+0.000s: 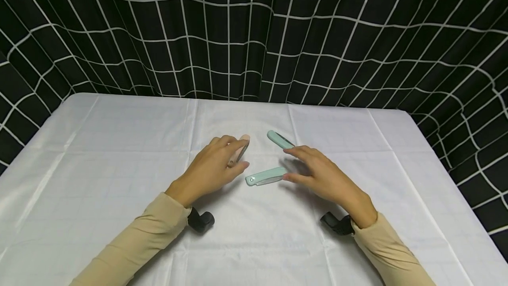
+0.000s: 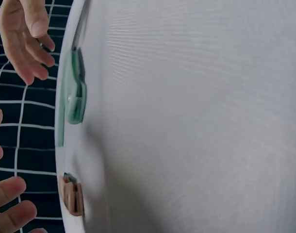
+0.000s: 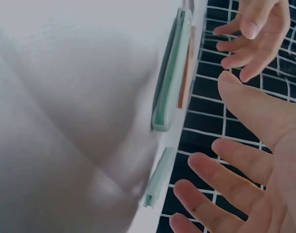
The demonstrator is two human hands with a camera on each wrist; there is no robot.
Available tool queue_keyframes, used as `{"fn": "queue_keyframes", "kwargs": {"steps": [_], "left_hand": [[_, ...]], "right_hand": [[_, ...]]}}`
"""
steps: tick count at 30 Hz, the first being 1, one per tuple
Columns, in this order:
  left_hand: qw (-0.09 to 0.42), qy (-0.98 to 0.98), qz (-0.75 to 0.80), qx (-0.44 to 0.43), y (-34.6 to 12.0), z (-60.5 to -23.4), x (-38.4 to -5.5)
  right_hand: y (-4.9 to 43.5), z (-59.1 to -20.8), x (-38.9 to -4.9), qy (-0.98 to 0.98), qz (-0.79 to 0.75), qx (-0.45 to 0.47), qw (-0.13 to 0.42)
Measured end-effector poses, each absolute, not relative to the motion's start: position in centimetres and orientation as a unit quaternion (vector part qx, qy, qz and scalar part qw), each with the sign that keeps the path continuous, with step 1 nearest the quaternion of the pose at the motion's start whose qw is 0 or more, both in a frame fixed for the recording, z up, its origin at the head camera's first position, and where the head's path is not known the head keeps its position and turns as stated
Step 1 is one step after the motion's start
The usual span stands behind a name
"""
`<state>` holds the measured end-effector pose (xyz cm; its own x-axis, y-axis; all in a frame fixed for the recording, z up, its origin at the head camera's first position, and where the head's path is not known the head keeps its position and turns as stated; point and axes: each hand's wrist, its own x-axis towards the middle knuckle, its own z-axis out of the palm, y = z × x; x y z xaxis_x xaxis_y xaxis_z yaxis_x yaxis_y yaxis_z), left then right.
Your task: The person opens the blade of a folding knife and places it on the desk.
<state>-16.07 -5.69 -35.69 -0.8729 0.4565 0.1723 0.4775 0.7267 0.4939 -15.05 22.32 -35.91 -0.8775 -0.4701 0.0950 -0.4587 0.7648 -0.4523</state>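
On the white surface point(image 1: 246, 233), left: left grip point(image 1: 210, 167) spread, holding nothing, poised above the pink folding tool point(image 2: 73, 198). Tool likely light, stiff, slick; best pinched across its long sides. Middle: near mint tool point(image 1: 266, 175), lying aslant; take mid-handle, clear of the slotted edge. Beyond it, far mint tool point(image 1: 280, 139): same hold. Right: right grip point(image 1: 327, 175) spread, hovering by both, nothing pinched.
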Motion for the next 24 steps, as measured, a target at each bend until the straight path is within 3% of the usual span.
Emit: {"fn": "queue_keyframes", "kwargs": {"steps": [15, 24], "left_hand": [[-0.101, -0.907, -0.295, -0.282, -4.5, -37.1, -16.1], [-0.104, -0.894, -0.297, -0.32, -4.7, -37.9, -16.5]], "right_hand": [[21.7, -37.3, -15.2, 0.924, -0.263, -0.276, 0.029], [21.8, -37.7, -15.4, 0.919, -0.278, -0.275, 0.046]]}}
